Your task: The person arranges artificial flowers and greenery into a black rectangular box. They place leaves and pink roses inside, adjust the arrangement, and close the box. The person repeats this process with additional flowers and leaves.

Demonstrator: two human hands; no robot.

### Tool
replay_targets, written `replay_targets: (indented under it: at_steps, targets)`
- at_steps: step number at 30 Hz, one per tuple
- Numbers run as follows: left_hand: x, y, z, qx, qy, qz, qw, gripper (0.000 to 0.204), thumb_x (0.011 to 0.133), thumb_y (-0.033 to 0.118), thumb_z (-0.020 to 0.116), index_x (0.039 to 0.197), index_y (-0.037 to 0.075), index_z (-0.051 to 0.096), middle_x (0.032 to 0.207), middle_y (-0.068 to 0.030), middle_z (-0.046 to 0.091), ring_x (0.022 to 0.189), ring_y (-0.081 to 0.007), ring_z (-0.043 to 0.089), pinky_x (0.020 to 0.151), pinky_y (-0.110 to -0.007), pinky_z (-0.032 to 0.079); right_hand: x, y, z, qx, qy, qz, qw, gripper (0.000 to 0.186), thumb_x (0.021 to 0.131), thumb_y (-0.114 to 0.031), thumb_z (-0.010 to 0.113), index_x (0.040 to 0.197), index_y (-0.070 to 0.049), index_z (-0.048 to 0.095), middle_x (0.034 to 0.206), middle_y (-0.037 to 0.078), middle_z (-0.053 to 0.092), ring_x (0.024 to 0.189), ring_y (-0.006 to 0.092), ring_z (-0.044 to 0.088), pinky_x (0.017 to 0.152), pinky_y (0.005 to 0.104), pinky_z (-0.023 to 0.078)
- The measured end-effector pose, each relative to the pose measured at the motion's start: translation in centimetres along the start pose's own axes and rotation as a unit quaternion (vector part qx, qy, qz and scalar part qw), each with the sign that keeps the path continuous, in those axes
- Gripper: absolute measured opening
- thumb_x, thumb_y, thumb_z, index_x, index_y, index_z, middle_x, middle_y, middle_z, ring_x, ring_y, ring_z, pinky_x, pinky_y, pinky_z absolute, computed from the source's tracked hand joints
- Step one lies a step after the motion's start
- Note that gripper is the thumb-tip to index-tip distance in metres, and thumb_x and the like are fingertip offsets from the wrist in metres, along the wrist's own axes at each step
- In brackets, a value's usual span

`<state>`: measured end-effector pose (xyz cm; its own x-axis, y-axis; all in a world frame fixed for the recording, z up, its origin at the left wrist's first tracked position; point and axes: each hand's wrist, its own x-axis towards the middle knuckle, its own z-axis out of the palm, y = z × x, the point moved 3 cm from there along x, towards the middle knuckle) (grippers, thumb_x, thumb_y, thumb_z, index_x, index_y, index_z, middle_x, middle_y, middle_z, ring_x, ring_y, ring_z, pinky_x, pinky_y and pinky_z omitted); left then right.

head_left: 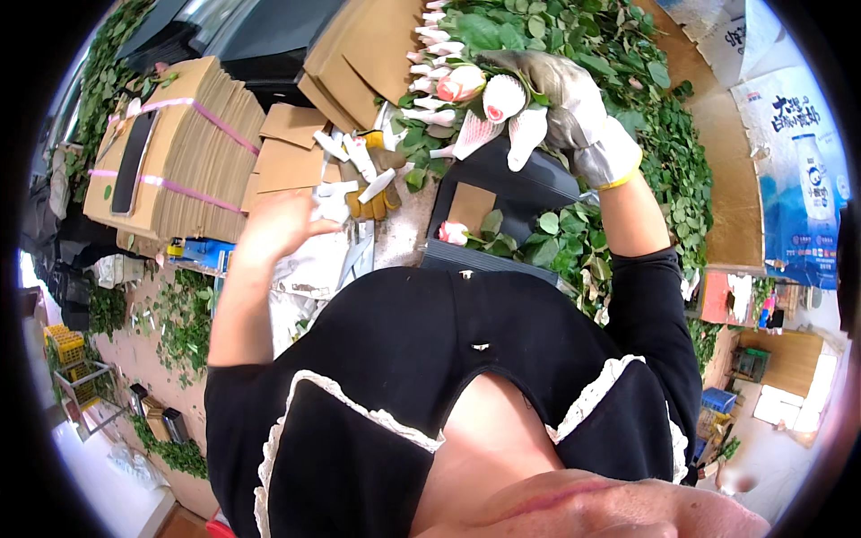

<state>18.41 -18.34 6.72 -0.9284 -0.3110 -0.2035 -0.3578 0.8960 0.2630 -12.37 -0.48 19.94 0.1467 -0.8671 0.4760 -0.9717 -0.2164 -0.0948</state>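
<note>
My right hand (583, 121), in a grey and white glove with a yellow cuff, is closed around a bunch of roses. One pink rose (462, 83) in it is bare; beside it are heads in white foam net sleeves (526, 137). The stems are hidden by leaves and the glove. My bare left hand (282, 220) is at the left, thumb stretched away from the fingers, next to loose white net sleeves (334, 190); its fingertips are partly blurred. A yellow and grey glove (381, 193) lies among the sleeves. Another pink rose (454, 233) lies on a black box (525, 175) below the bunch.
A strapped stack of brown cardboard (202, 148) stands at the left with a phone (136, 161) on it. Larger cardboard sheets (359, 67) lean behind. A row of sleeved rose heads (433, 49) lies at the back. Leafy stems (677, 170) are heaped at the right.
</note>
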Motion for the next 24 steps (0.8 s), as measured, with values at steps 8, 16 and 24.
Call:
replay_targets:
  at_steps: [8,16,24]
  targets:
    - [7.9,10.9,-3.6,-0.370,0.195,0.223,0.881,0.031,0.088,0.032,0.066,0.091,0.002,0.064,0.085,-0.0141,0.065,0.078,-0.0293,0.065,0.070,-0.038,0.049,1.7,-1.8,0.5,0.067,0.007,-0.002,0.998,0.058,0.073,-0.031,0.077,0.123,-0.007,0.060,0.106,0.013,0.067,0.095,0.0322,0.065,0.081,0.0365,0.052]
    - [0.7,10.4,-7.7,-0.326,0.137,0.386,0.852,0.012,0.084,0.016,0.061,0.080,0.005,0.064,0.070,-0.0154,0.060,0.070,-0.0336,0.060,0.062,-0.040,0.046,0.6,0.2,1.1,0.097,-0.070,0.113,0.986,0.061,0.071,-0.026,0.077,0.126,-0.010,0.058,0.107,0.013,0.067,0.098,0.0329,0.065,0.084,0.0372,0.052]
    - [3.8,8.9,-8.7,-0.045,0.368,0.176,0.912,0.024,0.079,0.028,0.072,0.082,0.007,0.060,0.072,-0.0075,0.058,0.071,-0.0280,0.058,0.062,-0.041,0.044,0.4,2.1,6.0,0.020,-0.027,0.033,0.999,0.039,0.080,-0.018,0.067,0.118,-0.012,0.062,0.096,0.013,0.068,0.087,0.0333,0.065,0.074,0.0403,0.053]
